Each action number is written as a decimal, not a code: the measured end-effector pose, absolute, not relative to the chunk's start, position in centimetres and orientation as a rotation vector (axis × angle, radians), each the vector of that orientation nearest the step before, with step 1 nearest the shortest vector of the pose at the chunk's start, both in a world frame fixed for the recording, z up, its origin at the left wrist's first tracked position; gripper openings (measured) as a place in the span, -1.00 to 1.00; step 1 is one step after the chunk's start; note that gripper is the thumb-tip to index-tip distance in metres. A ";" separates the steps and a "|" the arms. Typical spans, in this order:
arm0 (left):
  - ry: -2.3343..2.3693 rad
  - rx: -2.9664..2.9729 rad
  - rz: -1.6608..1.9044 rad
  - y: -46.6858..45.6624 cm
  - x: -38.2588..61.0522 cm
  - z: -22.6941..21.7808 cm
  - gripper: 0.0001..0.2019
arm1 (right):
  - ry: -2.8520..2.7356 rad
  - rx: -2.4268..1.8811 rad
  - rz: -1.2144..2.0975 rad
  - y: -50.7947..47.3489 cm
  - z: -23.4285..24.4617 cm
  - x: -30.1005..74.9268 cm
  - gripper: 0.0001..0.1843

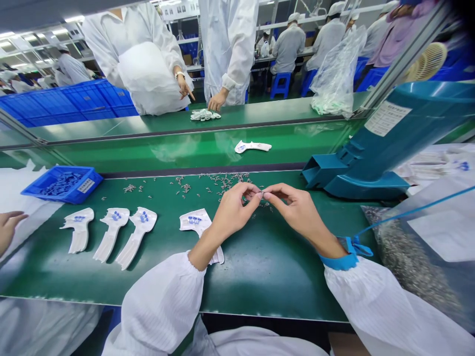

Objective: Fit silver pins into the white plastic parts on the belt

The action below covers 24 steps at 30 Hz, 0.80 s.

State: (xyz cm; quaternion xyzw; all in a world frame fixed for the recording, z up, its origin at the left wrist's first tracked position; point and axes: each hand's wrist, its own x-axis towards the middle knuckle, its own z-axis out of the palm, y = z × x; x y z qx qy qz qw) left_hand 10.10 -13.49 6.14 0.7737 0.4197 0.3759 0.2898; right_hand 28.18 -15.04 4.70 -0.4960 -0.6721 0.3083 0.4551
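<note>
My left hand (233,210) and my right hand (293,207) meet fingertip to fingertip above the green table (260,277). Both pinch a tiny metal part (261,194), too small to name. Several small metal pieces (218,182) lie scattered just beyond my fingers. A white plastic piece with blue inserts (195,221) lies under my left wrist. Three more white plastic pieces (111,236) lie in a row to the left. My right wrist wears a blue strap (343,257) with a cord.
A blue tray of dark parts (63,184) sits at far left. A teal machine (374,148) stands at right, with a bag of small metal parts (408,257) beside it. One white piece (252,146) lies on the belt. People in white coats stand opposite. Another person's hand (9,227) enters at left.
</note>
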 end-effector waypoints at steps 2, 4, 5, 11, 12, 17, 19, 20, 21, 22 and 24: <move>1.159 2.156 1.013 -13.5 9.9 6.1 -0.92 | -1.612 -1.196 0.931 -14.9 4.5 28.0 -0.72; 1.182 2.237 1.010 -13.5 9.8 6.0 -0.93 | -1.579 -1.189 1.033 -14.8 4.4 27.8 -0.68; 1.184 2.271 1.005 -13.5 9.8 6.0 -0.92 | -1.560 -1.191 1.059 -14.7 4.4 27.8 -0.67; 1.171 2.390 0.983 -13.7 10.0 5.7 -0.89 | -1.362 -1.177 1.240 -14.3 4.5 28.1 -0.63; 1.173 2.402 0.981 -13.8 10.1 5.6 -0.88 | -1.336 -1.179 1.262 -14.3 4.5 28.1 -0.62; 1.203 2.473 0.947 -13.8 10.0 5.5 -0.87 | -1.315 -1.197 1.295 -14.3 4.5 28.0 -0.60; 1.224 2.508 0.928 -13.8 10.0 5.6 -0.87 | -1.336 -1.199 1.263 -14.3 4.4 27.9 -0.59; 1.230 2.525 0.918 -13.8 10.0 5.6 -0.86 | -1.350 -1.200 1.240 -14.3 4.3 27.9 -0.59; 1.233 2.541 0.908 -13.8 10.0 5.7 -0.86 | -1.364 -1.201 1.218 -14.3 4.2 27.9 -0.60; 1.234 2.552 0.899 -13.9 10.0 5.7 -0.86 | -1.376 -1.200 1.201 -14.3 4.1 27.9 -0.60; 1.236 2.556 0.893 -13.9 10.0 5.7 -0.87 | -1.384 -1.196 1.194 -14.3 4.0 27.9 -0.61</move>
